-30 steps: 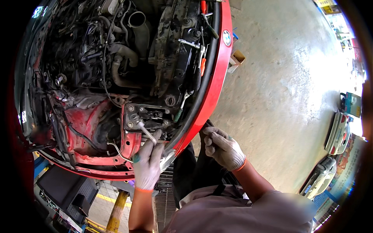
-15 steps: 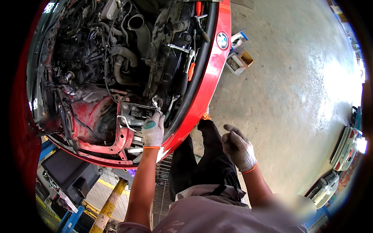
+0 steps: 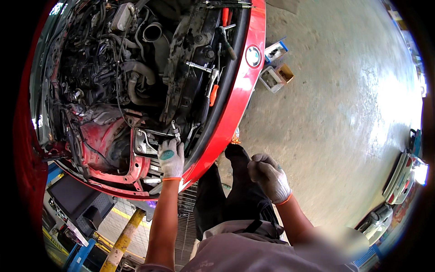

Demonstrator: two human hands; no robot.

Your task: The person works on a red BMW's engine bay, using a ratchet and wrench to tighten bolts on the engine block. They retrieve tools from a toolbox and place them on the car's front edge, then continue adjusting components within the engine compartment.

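Concrete workshop floor [image 3: 326, 113] spreads to the right of a red car [image 3: 241, 96] whose engine bay lies open. My gloved left hand [image 3: 171, 158] reaches over the car's near edge, fingertips gripping a silver socket tool [image 3: 176, 129] that points away from me. My gloved right hand [image 3: 270, 178] is apart from the car, fingers curled inward; I cannot tell whether anything is inside. Just left of the tool sits a bolted bracket plate [image 3: 139, 146], with a pale bent rod [image 3: 146, 139] beside my glove. The plate is in place, with at least one bolt visible; whether it is tight or loose, I cannot tell. Farther off, a wide pipe [image 3: 152, 31] gapes uncapped, so this looks like work partway through, with reassembly left. An orange-handled screwdriver [image 3: 214, 95] rests among tools along the front ledge. Beyond the bumper, on the floor, a blue-edged tray [image 3: 276, 51] and a whitish box [image 3: 271, 79] hold small, indistinct pieces; the brown carton [image 3: 285, 71] beside them has unclear contents.
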